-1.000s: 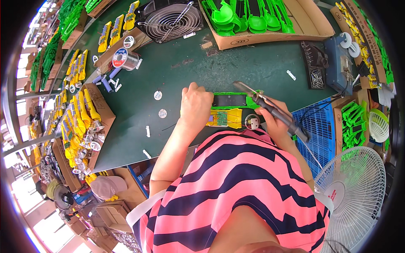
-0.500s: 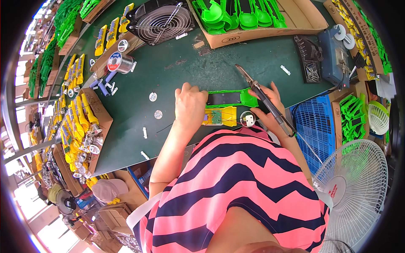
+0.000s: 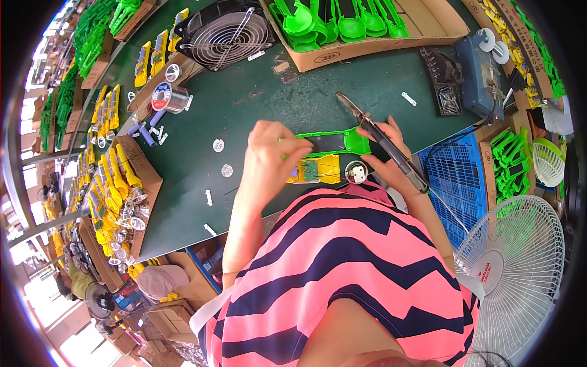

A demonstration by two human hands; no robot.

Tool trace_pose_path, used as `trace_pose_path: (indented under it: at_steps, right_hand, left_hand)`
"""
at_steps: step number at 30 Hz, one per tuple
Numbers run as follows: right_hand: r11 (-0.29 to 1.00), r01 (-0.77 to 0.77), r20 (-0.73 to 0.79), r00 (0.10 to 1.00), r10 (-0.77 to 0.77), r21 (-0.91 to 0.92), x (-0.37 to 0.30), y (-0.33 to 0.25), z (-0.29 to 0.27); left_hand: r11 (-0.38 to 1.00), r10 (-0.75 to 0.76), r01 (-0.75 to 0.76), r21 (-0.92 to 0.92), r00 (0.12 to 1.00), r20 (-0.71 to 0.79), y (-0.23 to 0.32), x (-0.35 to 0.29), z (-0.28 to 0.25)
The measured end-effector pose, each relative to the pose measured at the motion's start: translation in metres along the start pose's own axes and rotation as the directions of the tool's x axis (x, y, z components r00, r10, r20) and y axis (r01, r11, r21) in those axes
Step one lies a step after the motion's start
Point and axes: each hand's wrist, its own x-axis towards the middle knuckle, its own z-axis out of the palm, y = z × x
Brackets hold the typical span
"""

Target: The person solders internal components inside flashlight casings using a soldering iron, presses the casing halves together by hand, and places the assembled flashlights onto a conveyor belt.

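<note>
My right hand (image 3: 391, 156) is closed around a soldering iron (image 3: 386, 144), whose tip points up and left over the table. The hand's fingertips are near the wide end of a green plastic flashlight housing (image 3: 358, 142) with a dark inset strip. My left hand (image 3: 269, 160) is over the housing's other end, fingers bent and pressed together; whatever they pinch is hidden. Nearer me lies a yellow flashlight housing (image 3: 330, 169) with a green circuit board (image 3: 310, 170) in it. At its right end is a round reflector (image 3: 356, 172) with a white insert.
A cardboard box (image 3: 361, 54) of green housings, a black fan (image 3: 226, 38) and a solder spool (image 3: 170, 98) line the far side. Yellow flashlights (image 3: 113, 177) fill a carton at left. Right are a blue soldering station (image 3: 480, 73), a blue crate (image 3: 452, 189) and a white fan (image 3: 507, 269).
My left hand has lifted and turned, its fingertips now reaching right over the green housing's dark strip. The right hand keeps the soldering iron in nearly the same place.
</note>
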Motion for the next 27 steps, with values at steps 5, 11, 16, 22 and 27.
trace_pose_path:
  at_steps: [5,11,16,22,27]
  right_hand:
    - [1.000,-0.006,0.008,1.000,0.006,0.019,0.002,-0.005,-0.002]
    - [0.999,0.007,-0.006,1.000,-0.007,0.039,0.008,-0.009,0.002]
    - [0.985,-0.050,0.073,0.997,0.038,0.168,0.015,0.000,0.014]
    - [0.976,0.210,0.008,0.977,-0.211,0.051,0.019,0.000,-0.007]
    - [0.751,-0.031,-0.191,0.959,0.208,0.659,0.010,-0.001,-0.013]
  left_hand:
    - [0.885,0.307,-0.335,0.323,0.942,0.135,0.021,-0.017,0.028]
    - [0.991,0.129,-0.130,-0.012,0.989,-0.074,0.010,-0.025,0.046]
    - [0.994,0.106,-0.104,0.022,0.952,-0.288,0.008,-0.017,0.058]
    - [0.979,-0.089,0.098,0.176,0.994,-0.057,0.006,-0.011,0.052]
    - [0.991,-0.090,0.093,0.096,0.995,-0.033,0.001,-0.006,0.050]
